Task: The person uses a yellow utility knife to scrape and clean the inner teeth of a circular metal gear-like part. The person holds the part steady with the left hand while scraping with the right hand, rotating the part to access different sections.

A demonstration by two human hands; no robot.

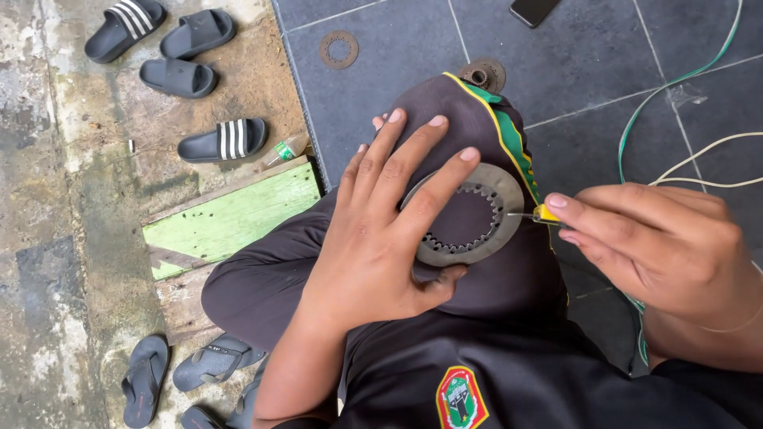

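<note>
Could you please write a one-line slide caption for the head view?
Left hand steadies a toothed metal ring on a raised knee; right hand touches a yellow-handled tool to it.

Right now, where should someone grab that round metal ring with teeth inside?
Probably the ring by its smooth outer rim, from the bare far edge. It lies flat on the knee, the left hand covering its near side and the right hand poking a yellow-handled tool in.
</note>
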